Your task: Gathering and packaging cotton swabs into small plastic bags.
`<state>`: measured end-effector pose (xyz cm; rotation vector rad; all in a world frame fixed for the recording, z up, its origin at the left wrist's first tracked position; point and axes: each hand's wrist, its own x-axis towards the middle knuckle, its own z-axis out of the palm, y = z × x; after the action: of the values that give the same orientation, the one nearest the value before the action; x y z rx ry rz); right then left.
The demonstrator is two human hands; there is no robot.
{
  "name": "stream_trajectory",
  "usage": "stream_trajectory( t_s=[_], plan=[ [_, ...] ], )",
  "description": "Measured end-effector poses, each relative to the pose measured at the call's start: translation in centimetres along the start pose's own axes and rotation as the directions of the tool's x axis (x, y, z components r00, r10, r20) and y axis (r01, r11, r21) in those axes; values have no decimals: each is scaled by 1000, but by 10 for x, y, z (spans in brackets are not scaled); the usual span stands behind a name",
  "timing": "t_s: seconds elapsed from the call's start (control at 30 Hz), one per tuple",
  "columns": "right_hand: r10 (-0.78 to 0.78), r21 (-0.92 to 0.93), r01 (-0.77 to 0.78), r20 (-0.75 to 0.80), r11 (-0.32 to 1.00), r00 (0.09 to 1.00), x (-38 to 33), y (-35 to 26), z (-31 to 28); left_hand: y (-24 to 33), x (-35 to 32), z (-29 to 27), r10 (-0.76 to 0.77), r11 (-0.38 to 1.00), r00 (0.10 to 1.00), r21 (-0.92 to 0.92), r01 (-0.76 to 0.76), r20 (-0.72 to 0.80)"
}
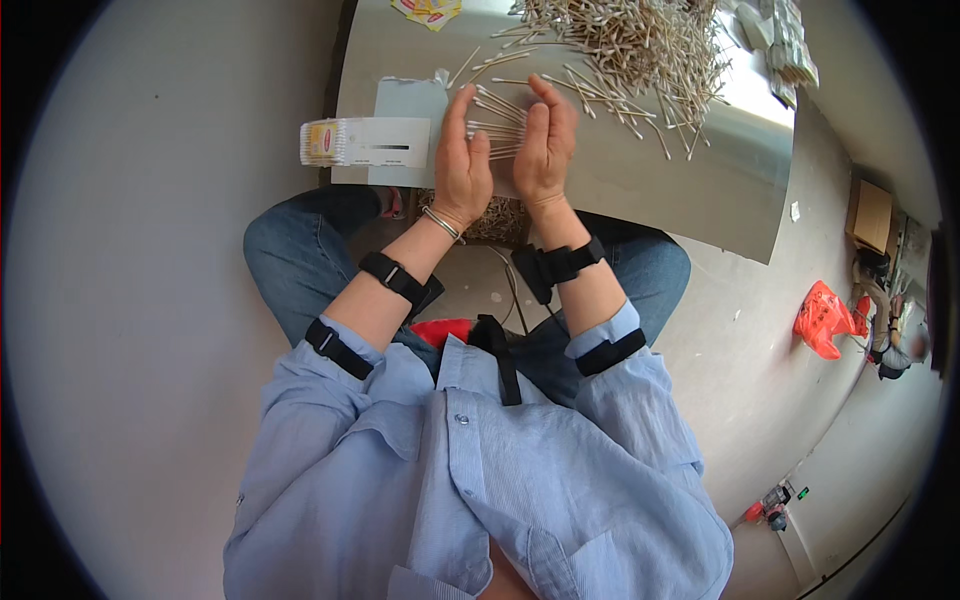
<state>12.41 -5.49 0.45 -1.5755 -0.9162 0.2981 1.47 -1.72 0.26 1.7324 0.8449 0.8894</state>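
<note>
A small row of cotton swabs (498, 131) lies crosswise on the metal table (700, 190), between my two palms. My left hand (463, 165) stands on edge at the swabs' left ends, fingers stretched out together and thumb raised. Facing it, my right hand (545, 150) cups the right ends, with its fingers extended and slightly bent. Neither hand wraps round the swabs; the palms' inner faces are partly hidden. Just left of my left hand is a white slotted card (395, 140), and beside that a clear pack of swabs with a yellow label (323, 142).
A big loose heap of cotton swabs (640, 45) covers the table's far side, with stray swabs around it. Yellow packets (430, 10) and plastic packs (792, 50) lie at the far edges. Below the table is a box of swabs (497, 220). A red bag (822, 320) sits on the floor.
</note>
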Motion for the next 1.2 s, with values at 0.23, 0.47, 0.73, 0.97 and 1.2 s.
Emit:
stream_trajectory(
  t_s=[0.23, 0.47, 0.73, 0.97, 1.2],
  plan=[
    [-182, -578, 323, 290, 750, 940, 26, 12, -13, -2, 0, -1, -36, 977, 990, -211, 6, -137],
    [-183, -455, 383, 424, 804, 887, 5, -2, -15, -2, -2, -5, -64, 965, 991, -262, 32, -116],
    [182, 220, -196, 81, 956, 980, -8, 1, -9, -2, -2, 0, -69, 952, 994, -303, 39, -87],
    [191, 391, -207, 82, 897, 978, -22, -7, 5, 0, 0, 0, -89, 951, 994, -302, 64, -68],
    [128, 328, -165, 131, 930, 983, -11, 1, 0, 3, 2, 1, -103, 950, 987, -306, 62, -122]
  ],
)
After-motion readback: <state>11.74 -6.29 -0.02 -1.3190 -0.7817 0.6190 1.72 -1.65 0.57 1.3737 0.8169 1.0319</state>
